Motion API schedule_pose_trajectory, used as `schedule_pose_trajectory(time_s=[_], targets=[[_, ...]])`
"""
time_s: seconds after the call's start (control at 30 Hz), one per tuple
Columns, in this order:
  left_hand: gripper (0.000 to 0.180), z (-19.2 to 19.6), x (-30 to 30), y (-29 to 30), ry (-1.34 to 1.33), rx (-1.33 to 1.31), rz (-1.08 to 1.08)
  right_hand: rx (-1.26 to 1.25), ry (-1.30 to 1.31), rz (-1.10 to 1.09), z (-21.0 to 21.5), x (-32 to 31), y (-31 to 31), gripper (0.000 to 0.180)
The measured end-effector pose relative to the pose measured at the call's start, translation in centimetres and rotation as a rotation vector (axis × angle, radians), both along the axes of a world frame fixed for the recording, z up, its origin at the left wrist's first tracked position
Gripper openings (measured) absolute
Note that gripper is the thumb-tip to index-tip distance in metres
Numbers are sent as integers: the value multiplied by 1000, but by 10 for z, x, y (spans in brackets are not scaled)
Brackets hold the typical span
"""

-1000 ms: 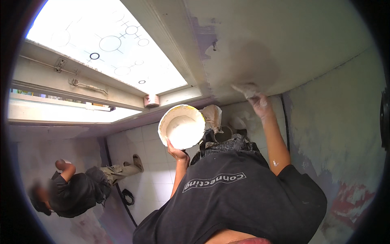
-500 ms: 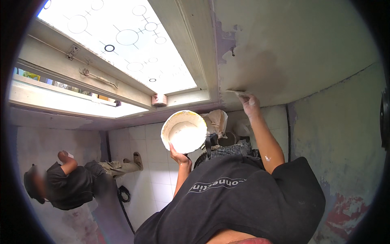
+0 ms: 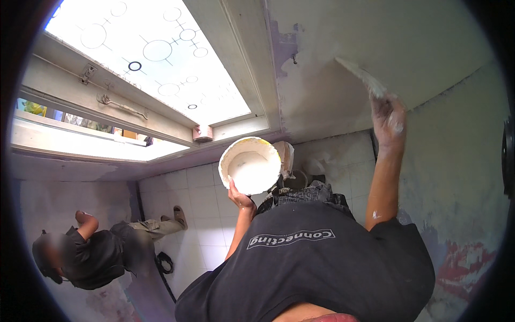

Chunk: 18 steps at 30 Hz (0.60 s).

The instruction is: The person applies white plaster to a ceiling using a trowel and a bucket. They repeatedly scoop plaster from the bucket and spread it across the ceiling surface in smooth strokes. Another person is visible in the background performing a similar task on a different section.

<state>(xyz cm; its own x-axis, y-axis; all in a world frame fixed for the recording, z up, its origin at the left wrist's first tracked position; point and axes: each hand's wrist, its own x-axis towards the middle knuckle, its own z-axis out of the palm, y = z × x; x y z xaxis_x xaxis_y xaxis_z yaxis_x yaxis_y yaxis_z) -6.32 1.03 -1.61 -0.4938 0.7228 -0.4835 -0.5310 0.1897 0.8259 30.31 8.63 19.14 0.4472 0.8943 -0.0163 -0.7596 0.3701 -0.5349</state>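
Note:
My left hand (image 3: 242, 199) grips the near rim of a round bucket (image 3: 223, 170), thumb over its edge. White paste, smooth and wet-looking, lies inside the bucket and coats its wall. Raised against the pale wall (image 3: 332, 91) at the right, my right hand (image 3: 390, 121) is closed round a putty knife (image 3: 362, 76). The knife's blade is seen almost edge-on, with white paste along it, and its tip is at or very near the wall; contact cannot be made out. Paste smears both the right hand and forearm.
A framed window (image 3: 214, 64) with circle-patterned glass fills the upper left, a small pink can (image 3: 203, 133) at its corner. A co-worker in dark clothes (image 3: 88, 255) is at the lower left. Below me, a bag (image 3: 288, 158) and a dark bucket (image 3: 295, 180) stand on the tiled floor (image 3: 206, 214).
My right hand has swept the putty knife rightward along the wall, away from the window frame, and the blade has tilted. The bucket in my left hand has shifted slightly right and up.

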Motion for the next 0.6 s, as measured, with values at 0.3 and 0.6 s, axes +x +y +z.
schedule_pose_trajectory(time_s=[0.3,0.6], targets=[[52,-5,-7,-9,-31,42,-14,-505,72,500,-146,-96,-19,36],[59,-9,-21,4,1,102,-108,-252,273,311,-140,-55,90,23]])
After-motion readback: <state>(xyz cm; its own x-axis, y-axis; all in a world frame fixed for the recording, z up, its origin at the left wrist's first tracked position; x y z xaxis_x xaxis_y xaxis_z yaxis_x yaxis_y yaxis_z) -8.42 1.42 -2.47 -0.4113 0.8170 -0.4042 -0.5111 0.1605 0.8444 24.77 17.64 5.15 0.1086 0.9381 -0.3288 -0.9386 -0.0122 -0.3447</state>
